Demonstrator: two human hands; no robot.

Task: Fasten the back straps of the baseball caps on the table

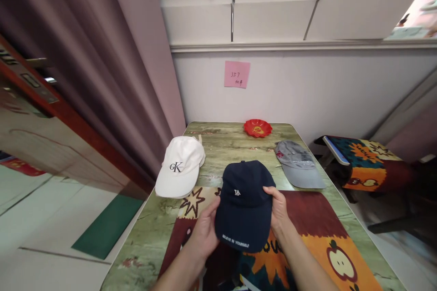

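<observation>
A navy baseball cap is held up over the table, its brim pointing down toward me. White lettering marks its front and the brim's edge. My left hand grips the cap's left side by the brim, and my right hand pinches its right side, with the thumb on top. To the left sits a white cap with dark letters. A grey cap with a red emblem lies to the right. Both rest on the table, apart from my hands.
The green wood-patterned table stands against a white wall and carries a colourful printed mat. At the back is a red scalloped dish. A pink note sticks to the wall. A mat-covered stool stands right; a door and curtain are left.
</observation>
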